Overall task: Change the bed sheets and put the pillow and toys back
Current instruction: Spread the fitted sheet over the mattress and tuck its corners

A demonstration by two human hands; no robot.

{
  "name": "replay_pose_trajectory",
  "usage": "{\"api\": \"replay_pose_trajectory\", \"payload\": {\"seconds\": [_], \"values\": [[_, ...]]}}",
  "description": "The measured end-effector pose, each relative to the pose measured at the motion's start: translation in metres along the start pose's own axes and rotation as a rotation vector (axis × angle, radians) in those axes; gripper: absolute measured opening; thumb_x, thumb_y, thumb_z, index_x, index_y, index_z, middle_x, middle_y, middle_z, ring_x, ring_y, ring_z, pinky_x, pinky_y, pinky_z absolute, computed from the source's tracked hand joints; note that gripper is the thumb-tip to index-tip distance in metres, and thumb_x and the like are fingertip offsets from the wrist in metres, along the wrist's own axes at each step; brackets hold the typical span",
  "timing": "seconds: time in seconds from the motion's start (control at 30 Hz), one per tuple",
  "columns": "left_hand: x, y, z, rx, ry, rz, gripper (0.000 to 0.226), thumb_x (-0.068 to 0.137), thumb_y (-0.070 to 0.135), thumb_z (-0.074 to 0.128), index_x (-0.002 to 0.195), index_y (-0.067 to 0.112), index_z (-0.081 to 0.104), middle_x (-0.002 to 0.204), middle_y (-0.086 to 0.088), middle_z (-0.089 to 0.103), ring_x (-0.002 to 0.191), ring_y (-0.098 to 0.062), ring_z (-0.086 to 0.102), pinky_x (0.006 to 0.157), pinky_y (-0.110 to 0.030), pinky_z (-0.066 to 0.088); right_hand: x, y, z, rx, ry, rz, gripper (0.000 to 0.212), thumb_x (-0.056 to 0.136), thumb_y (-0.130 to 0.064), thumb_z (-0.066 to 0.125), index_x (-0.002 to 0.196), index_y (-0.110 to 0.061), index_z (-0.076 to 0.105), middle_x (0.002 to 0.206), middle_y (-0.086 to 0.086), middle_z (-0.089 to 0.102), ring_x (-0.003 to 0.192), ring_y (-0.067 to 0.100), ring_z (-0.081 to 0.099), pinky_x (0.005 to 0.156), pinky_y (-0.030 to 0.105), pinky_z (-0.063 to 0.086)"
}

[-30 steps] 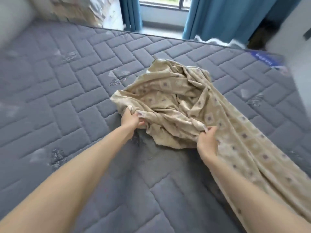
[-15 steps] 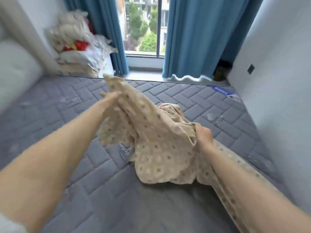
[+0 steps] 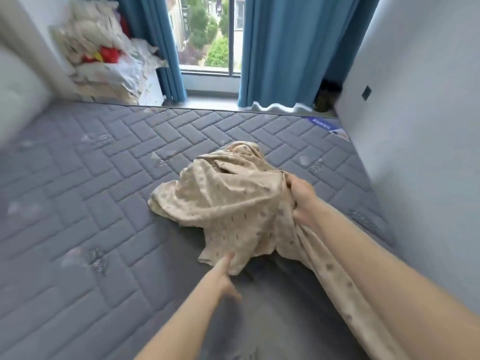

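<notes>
At ten o'clock in the view, a heap of pale bedding with something red in it (image 3: 104, 55) is piled against the wall, off the bed. The bare grey quilted mattress (image 3: 91, 203) fills the left and middle of the frame. Toward six o'clock the left hand (image 3: 223, 276) reaches up to the near hem of the beige patterned sheet (image 3: 223, 203). It touches the cloth there, but blur hides whether its grip has closed on the hem. The sheet lies bunched on the mattress just right of centre, with a long tail trailing toward five o'clock under the right forearm. At three o'clock of the bundle, the right hand (image 3: 302, 201) has its fingers curled into a gathered fold, a firm grip on the cloth. Beyond it stands the pale wall (image 3: 428, 126).

The sheet looks light, limp and prone to tangling (it will drape and sag wherever it is unsupported). It is probably best taken by an edge or corner with the hands apart, not by the crumpled middle.
</notes>
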State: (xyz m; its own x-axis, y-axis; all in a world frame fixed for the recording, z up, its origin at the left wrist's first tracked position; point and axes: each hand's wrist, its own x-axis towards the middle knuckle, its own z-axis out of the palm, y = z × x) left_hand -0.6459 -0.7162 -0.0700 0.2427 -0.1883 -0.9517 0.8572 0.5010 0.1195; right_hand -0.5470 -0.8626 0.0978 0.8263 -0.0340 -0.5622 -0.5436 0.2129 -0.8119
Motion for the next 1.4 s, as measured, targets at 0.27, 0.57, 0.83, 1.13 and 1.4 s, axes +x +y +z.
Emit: {"api": "replay_pose_trajectory", "payload": {"seconds": [0.27,0.57,0.83,1.13,1.4], "values": [[0.009,0.000,0.027,-0.252,-0.282,0.126,0.078,0.086,0.065,0.044,0.145,0.017,0.031,0.152,-0.010,0.032,0.141,-0.027,0.028,0.106,-0.067,0.014,-0.007,0.010,-0.027,0.177,-0.286,0.294,0.039,0.102,-0.025,0.037,0.129,-0.006,0.057,0.128,0.017,0.059,0.115,0.030,0.057,0.101,0.047,0.044],[-0.011,0.008,0.031,-0.064,0.265,0.510,0.037,0.097,0.011,0.042,0.130,-0.006,0.047,0.094,-0.016,0.062,0.082,-0.031,0.061,0.062,-0.032,0.054,-0.002,-0.005,-0.039,0.110,-0.176,0.202,0.031,0.101,-0.017,0.037,0.093,-0.007,0.065,0.075,0.012,0.072,0.065,0.024,0.070,0.060,0.040,0.059],[-0.100,0.024,-0.022,0.439,0.602,0.975,0.080,0.067,0.034,0.061,0.139,0.012,0.038,0.119,-0.010,0.062,0.114,-0.022,0.048,0.100,-0.035,0.040,-0.018,0.028,-0.017,-0.944,0.100,-0.453,0.038,0.083,-0.021,0.058,0.119,-0.015,0.049,0.122,0.003,0.052,0.120,0.026,0.042,0.096,0.037,0.032],[-0.158,0.060,-0.042,1.027,0.553,1.168,0.046,0.093,0.030,0.051,0.054,0.016,0.032,0.055,0.004,0.038,0.053,-0.010,0.037,0.055,-0.021,0.034,-0.071,0.080,0.021,-1.392,-0.709,-0.171,0.048,0.077,-0.020,0.067,0.119,-0.004,0.050,0.106,0.003,0.052,0.094,0.016,0.054,0.075,0.027,0.048],[-0.177,0.095,-0.049,1.281,0.046,1.118,0.043,0.095,0.047,0.046,0.063,0.019,0.037,0.062,0.007,0.037,0.059,-0.010,0.036,0.057,-0.023,0.029,-0.083,0.125,0.068,-1.341,-0.125,-0.472,0.063,0.073,-0.052,0.066,0.122,-0.021,0.041,0.118,0.000,0.048,0.108,0.022,0.048,0.081,0.036,0.048]]}}
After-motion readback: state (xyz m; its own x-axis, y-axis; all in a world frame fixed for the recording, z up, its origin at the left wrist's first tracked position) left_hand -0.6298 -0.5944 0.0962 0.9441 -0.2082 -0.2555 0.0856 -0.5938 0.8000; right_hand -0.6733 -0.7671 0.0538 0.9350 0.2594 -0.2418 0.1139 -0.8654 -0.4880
